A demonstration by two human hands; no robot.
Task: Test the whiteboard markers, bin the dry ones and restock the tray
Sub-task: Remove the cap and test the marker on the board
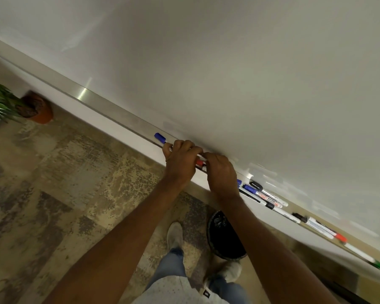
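Markers sit under my curled fingers (185, 148): left hand (180, 161) and right hand (221, 174) both grip a red-capped marker (199, 163) on the tray (110, 110). Light, stiff, slick plastic; I'd pinch mid-barrel. More markers (270, 199) lie right, bin (225, 235) below. Barrel printing is too blurred to read

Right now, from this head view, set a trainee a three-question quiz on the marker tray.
1. True or false: both hands, left hand and right hand, are at the whiteboard tray.
2. The cap colour of the marker between the hands is: A green, B red, C black.
3. Fill in: on the floor below the tray stands a black ____.

Key: 1 true; 2 B; 3 bin.
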